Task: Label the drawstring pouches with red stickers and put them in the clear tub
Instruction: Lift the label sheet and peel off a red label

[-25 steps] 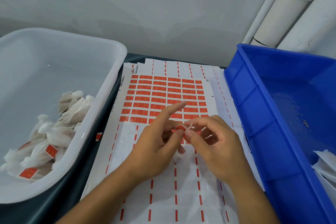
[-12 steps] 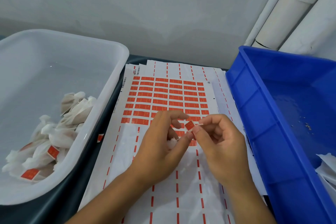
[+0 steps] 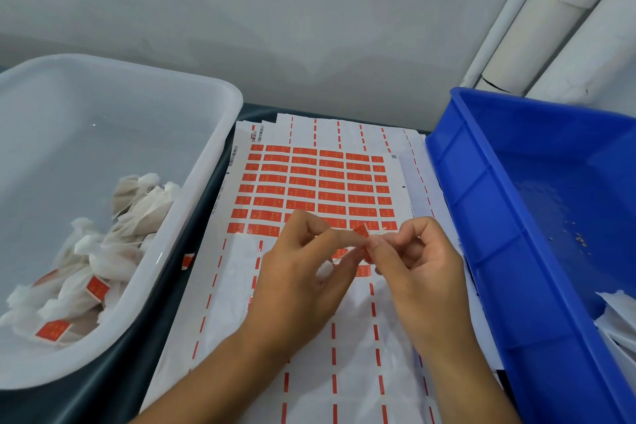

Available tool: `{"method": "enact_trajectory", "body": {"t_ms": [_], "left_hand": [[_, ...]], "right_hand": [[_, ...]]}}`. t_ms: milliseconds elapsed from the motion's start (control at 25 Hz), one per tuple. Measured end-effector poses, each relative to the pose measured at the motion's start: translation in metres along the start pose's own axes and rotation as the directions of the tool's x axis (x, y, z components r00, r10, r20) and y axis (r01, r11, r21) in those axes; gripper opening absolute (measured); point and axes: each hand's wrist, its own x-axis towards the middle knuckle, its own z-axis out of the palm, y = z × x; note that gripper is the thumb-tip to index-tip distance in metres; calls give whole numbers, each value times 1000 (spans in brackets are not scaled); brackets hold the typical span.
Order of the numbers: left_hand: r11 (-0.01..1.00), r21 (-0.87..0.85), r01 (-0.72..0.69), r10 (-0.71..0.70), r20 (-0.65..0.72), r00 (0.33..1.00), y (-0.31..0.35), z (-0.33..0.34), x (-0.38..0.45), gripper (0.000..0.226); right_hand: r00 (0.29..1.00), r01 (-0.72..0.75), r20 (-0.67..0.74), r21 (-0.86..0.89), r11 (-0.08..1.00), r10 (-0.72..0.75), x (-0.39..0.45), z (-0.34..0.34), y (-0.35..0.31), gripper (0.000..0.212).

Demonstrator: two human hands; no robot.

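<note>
Both hands meet fingertip to fingertip, left [image 3: 303, 272] and right [image 3: 416, 268], fingers curled in a pinch

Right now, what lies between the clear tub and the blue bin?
In the head view, the sticker sheets lie between the clear tub and blue bin, with both hands above them pinching a red sticker.

Both forearms run out of frame at the bottom edge. The left hand [image 3: 303, 282] and right hand [image 3: 418, 272] meet fingertip to fingertip, covering most of the small red sticker [image 3: 362, 230] between them; whether a pouch sits in that grip can't be told. The clear tub [image 3: 206, 162] is cut off at the left, the blue bin [image 3: 481, 224] at the right. Sticker print is too small to read.
</note>
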Motion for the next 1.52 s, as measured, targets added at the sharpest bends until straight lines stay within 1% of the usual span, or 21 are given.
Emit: {"method": "enact_trajectory", "body": {"t_ms": [240,440,560,640,760,920,960,1040,1120,1200,1320,1400,1440,1520], "left_hand": [[993,-30,115,-116,-28,993,0,-2,3,24],[982,-61,177,-178,-16,984,2,-2,2,20],[973,-91,214,-215,3,977,3,-3,2,15],[969,-100,226,-225,19,974,4,-4,3,11],[962,-112,249,-246,40,968,4,-4,4,9],[947,-150,285,-270,111,957,3,-4,5,4],[949,-146,278,-258,142,956,2,-4,5,7],[958,-122,261,-233,208,950,-1,-1,2,25],[955,-81,285,-259,241,935,-5,1,0,42],[945,-55,323,-299,258,919,-8,2,-1,50],[932,-95,350,-320,243,916,-8,1,1,56],[916,-160,367,-336,191,922,-8,-2,3,63],[906,-171,388,-361,170,917,-9,-2,4,67],[869,-156,469,-445,168,880,-9,-5,7,68]], "right_hand": [[999,50,16,-74,996,-49,2,0,4,27],[995,97,27,-118,988,-95,2,0,7,21],[991,122,65,-162,979,-113,3,0,4,24],[989,115,115,-190,975,-94,5,0,4,25],[974,121,212,-200,972,-78,5,0,7,16],[974,165,189,-205,965,-126,3,4,5,10],[975,174,172,-207,963,-140,3,4,5,9],[980,180,127,-213,960,-156,3,4,5,9],[982,179,93,-226,957,-162,4,4,2,17],[982,186,79,-242,952,-172,6,7,-5,23],[970,240,94,-228,943,-224,9,15,-23,22],[955,289,123,-198,937,-268,13,27,-41,20],[949,309,129,-178,934,-289,15,34,-51,20],[937,336,143,-136,932,-317,19,49,-74,21]]}}
